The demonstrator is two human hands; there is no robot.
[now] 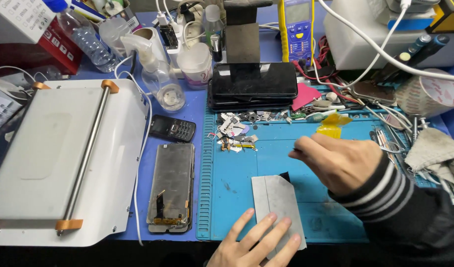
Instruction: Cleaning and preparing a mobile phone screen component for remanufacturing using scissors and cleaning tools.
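Note:
My left hand [254, 242] lies flat at the bottom edge, its spread fingers pressing on a thin grey metal plate [274, 195] that rests on the blue work mat [227, 198]. A small black corner [284, 176] sticks out from under the plate's far edge. My right hand [340, 160], in a striped sleeve, hovers just above and to the right of the plate. Its fingers are pinched on what looks like a thin tool whose tip points left; most of the tool is hidden by the hand.
A detached phone screen panel [171, 185] and a black keypad phone [172, 128] lie left of the mat. A white flat machine [49, 153] fills the left. Small parts [234, 136], stacked black phones [253, 81], yellow tape [330, 126], a spray bottle [160, 79] and a cloth [434, 148] crowd the back and right.

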